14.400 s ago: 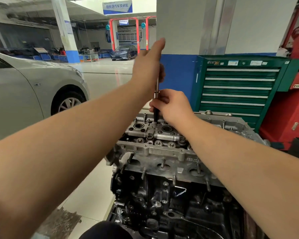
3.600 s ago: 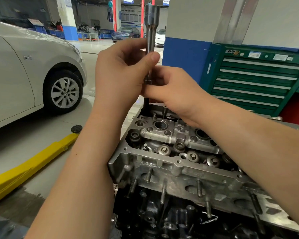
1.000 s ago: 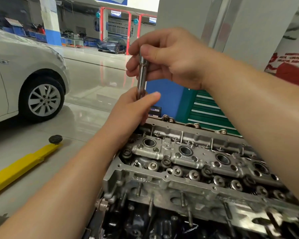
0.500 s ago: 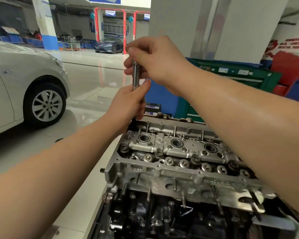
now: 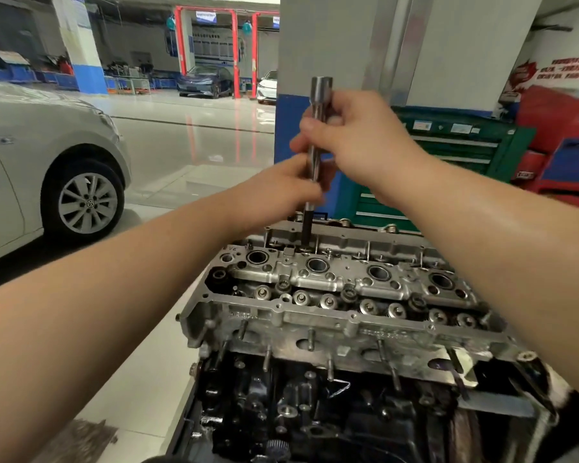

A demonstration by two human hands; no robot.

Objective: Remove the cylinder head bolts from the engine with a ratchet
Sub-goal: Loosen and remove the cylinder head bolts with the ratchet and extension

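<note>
Right hand (image 5: 358,142): fingers curled round the upper part of the extension bar (image 5: 316,152), thumb lying along its near side. The high grip probably serves to spin the bar and keep it plumb.

Left hand (image 5: 291,185): fingertips pinched on the bar lower down, just above where it darkens. Judged to be a steadying hold that keeps the tip seated.

Extension bar: long, slim, round steel, bright and smooth, held upright. A wider cylindrical collar forms the top end; the lower section is darker. Its foot stands in a recess on the far row of the cylinder head (image 5: 348,295), towards the left end. The bolt itself is hidden in the bore, and no ratchet handle shows on the bar's top.

Cylinder head: cast aluminium, matt grey, rough-skinned, with machined faces. A row of round, dark-rimmed wells runs along the middle; small round valve tops line up nearer. Threaded studs stick out of the near face.

Engine block (image 5: 298,406): below the head, black, oily, cluttered with fittings.

Tool cabinet (image 5: 455,152): green sheet metal with drawers, far right.

Car (image 5: 30,155): silver, glossy, spoked alloy wheel, far left on a shiny floor.
</note>
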